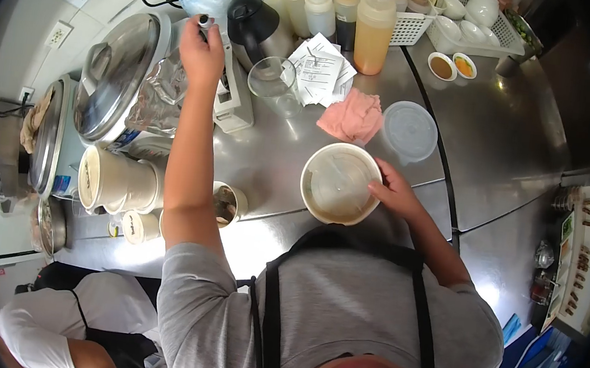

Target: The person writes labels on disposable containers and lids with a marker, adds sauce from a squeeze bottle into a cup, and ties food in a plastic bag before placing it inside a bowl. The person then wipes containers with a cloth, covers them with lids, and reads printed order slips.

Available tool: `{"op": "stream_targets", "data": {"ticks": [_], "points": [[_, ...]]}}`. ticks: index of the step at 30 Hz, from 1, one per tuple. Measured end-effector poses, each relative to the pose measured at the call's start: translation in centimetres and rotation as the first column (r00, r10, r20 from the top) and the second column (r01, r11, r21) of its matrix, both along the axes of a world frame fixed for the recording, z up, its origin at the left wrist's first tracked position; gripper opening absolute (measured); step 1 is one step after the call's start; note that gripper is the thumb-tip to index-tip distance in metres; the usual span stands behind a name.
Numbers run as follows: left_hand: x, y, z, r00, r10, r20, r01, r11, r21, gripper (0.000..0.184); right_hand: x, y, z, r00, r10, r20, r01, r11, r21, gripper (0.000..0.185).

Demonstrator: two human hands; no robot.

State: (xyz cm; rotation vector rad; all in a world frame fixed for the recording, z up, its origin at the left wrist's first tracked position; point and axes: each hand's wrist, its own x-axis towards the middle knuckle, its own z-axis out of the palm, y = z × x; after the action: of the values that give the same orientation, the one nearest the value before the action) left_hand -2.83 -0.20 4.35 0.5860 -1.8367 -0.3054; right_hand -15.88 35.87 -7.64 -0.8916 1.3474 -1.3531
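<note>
My right hand (396, 189) grips the rim of a round cream paper tub (317, 208), thumb on top and fingers round the outside. The tub stands close to my apron and has something pale and translucent inside. My left hand (203, 52) reaches up to the far left, closed round a small white cylinder with a dark end (205, 21), perhaps a marker. That hand is beside a black-topped steel jug (251, 18). A clear plastic lid (410, 131) and a crumpled pink cloth (352, 117) lie just beyond the tub.
Paper slips (319, 71) lie beside a clear measuring cup (275, 81). Several squeeze bottles (373, 34) line the back. Large lidded pots (115, 79) and stacked paper tubs (112, 179) occupy the left. Small sauce bowls (442, 66) sit at right. A co-worker (91, 306) is at lower left.
</note>
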Motion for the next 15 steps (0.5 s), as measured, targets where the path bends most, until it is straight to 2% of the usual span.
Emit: {"op": "stream_targets", "data": {"ticks": [1, 2, 4, 6, 7, 8, 9, 10, 11, 14, 15], "points": [[0.2, 2.4, 1.7, 0.990, -0.074, -0.118, 0.080, 0.996, 0.043, 0.017, 0.0, 0.1, 0.1, 0.998, -0.041, -0.041, 0.041, 0.999, -0.007, 0.057], [0.7, 4.7, 2.5, 0.961, -0.141, -0.238, 0.164, 0.984, 0.076, 0.016, -0.2, 0.1, 0.6, 0.957, -0.100, -0.272, 0.087, 0.995, -0.057, 0.056], [2.1, 8.4, 2.7, 0.951, -0.264, -0.158, 0.293, 0.934, 0.203, 0.015, -0.4, 0.1, 2.6, 0.714, -0.222, -0.664, 0.133, 0.974, -0.183, 0.055], [2.8, 16.1, 3.6, 0.926, -0.355, 0.129, 0.298, 0.896, 0.328, 0.017, 1.0, -0.1, 5.0, 0.799, -0.158, -0.580, 0.104, 0.987, -0.126, 0.053], [2.9, 19.0, 2.5, 0.866, -0.486, 0.115, 0.393, 0.805, 0.444, 0.023, 1.9, -0.3, 5.8, 0.837, -0.125, -0.532, 0.086, 0.991, -0.098, 0.052], [2.6, 21.2, 2.2, 0.784, -0.592, 0.188, 0.538, 0.799, 0.269, 0.025, 2.6, -0.5, 6.0, 0.827, -0.112, -0.551, 0.050, 0.991, -0.126, 0.051], [2.3, 22.9, 1.0, 0.690, -0.688, 0.225, 0.632, 0.725, 0.276, 0.026, 3.2, -0.7, 6.1, 0.814, -0.105, -0.572, 0.016, 0.987, -0.158, 0.049], [2.1, 24.5, 0.1, 0.648, -0.728, 0.224, 0.662, 0.683, 0.309, 0.025, 3.8, -1.1, 6.1, 0.800, -0.102, -0.592, -0.014, 0.982, -0.188, 0.048], [2.2, 25.8, -0.5, 0.601, -0.768, 0.221, 0.689, 0.638, 0.343, 0.025, 4.3, -1.7, 5.1, 0.710, -0.245, -0.661, -0.088, 0.899, -0.428, 0.034], [3.1, 27.3, -1.0, 0.676, -0.734, 0.062, 0.624, 0.615, 0.482, 0.032, 5.1, -1.0, 5.9, 0.902, -0.178, -0.393, 0.022, 0.928, -0.371, 0.018], [3.6, 27.4, -1.2, 0.691, -0.721, 0.050, 0.579, 0.594, 0.558, 0.036, 5.0, -0.8, 6.4, 0.912, -0.192, -0.364, 0.035, 0.918, -0.396, 0.013]]}}
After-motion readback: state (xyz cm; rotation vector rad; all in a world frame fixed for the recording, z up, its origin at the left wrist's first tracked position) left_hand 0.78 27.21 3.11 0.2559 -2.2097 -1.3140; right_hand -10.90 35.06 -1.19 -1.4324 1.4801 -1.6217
